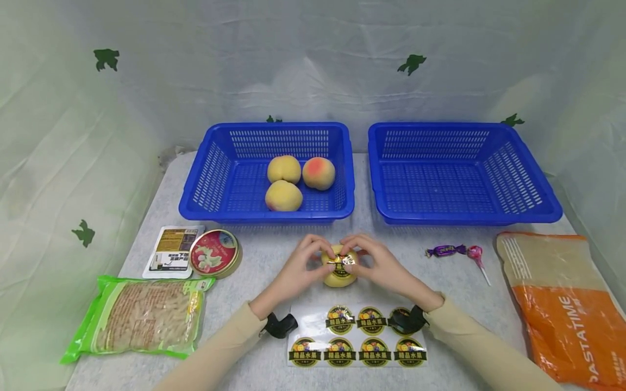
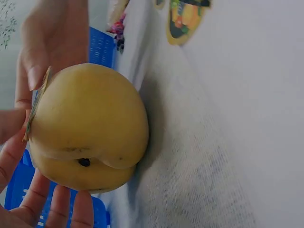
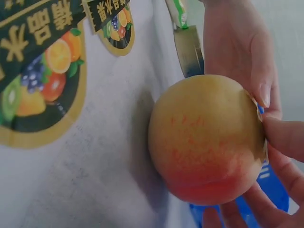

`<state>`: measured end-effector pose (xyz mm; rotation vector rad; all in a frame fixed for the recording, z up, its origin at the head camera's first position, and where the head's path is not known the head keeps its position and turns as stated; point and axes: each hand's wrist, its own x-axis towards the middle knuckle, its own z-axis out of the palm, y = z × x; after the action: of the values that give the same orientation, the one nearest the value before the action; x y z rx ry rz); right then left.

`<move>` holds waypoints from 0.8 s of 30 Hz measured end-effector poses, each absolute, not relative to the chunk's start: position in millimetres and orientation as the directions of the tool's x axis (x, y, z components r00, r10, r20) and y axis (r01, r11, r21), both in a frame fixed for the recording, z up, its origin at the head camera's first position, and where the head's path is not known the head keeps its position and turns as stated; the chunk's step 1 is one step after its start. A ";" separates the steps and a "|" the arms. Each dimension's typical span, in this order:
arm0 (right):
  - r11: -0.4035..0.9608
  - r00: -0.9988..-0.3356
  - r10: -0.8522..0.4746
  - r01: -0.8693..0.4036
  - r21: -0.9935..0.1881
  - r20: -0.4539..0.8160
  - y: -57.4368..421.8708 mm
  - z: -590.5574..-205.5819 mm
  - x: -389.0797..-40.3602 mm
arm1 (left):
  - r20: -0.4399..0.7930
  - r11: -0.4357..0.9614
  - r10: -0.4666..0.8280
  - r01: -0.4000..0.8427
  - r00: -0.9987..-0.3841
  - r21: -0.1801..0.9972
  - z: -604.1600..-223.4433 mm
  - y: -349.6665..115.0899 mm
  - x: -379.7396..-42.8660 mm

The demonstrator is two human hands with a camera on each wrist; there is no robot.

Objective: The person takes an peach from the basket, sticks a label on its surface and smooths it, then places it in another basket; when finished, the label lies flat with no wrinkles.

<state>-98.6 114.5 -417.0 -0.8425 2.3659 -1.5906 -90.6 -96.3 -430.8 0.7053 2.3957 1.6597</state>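
A yellow peach [image 1: 339,281] with a red blush rests on the table between both hands. A black-and-gold fruit sticker [image 1: 340,265] lies across its top, its edge standing slightly off the skin in the left wrist view. My left hand [image 1: 304,264] holds the peach from the left, thumb on the sticker, other fingers round the far side. From the right, my right hand [image 1: 380,266] holds it likewise, thumb pressing the sticker's right part. The peach [image 2: 92,116] shows its stem hollow to the left wrist camera. Nearer the body lies a sheet [image 1: 308,317] of matching round stickers.
Behind, a blue basket [image 1: 266,216] holds three peaches; another blue basket [image 1: 464,217] stands to its right. At left are a white packet [image 1: 168,251], a round tin [image 1: 213,253] and a green-edged bag [image 1: 146,316]. At right lie a purple-wrapped candy [image 1: 446,250], a lollipop [image 1: 475,252] and an orange bag [image 1: 562,309].
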 end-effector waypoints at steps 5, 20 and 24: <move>0.202 -0.807 -0.575 -0.298 -0.933 0.133 116.8 -407.0 -96.0 | 0.116 0.241 0.441 0.242 -0.890 0.940 -430.9 -94.9 -93.3; 0.046 -0.835 -0.548 0.024 -0.999 -0.045 125.5 -441.4 -108.3 | -0.015 0.204 0.424 0.079 -0.905 0.976 -402.0 -90.0 -88.9; 0.008 -0.846 -0.522 0.120 -0.993 -0.107 123.6 -439.7 -108.8 | -0.012 0.191 0.431 0.078 -0.902 0.978 -405.9 -88.9 -90.4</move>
<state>-108.8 123.6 -439.7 -0.4113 1.8418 -1.8899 -90.4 -88.9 -405.9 0.4835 2.1862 1.7685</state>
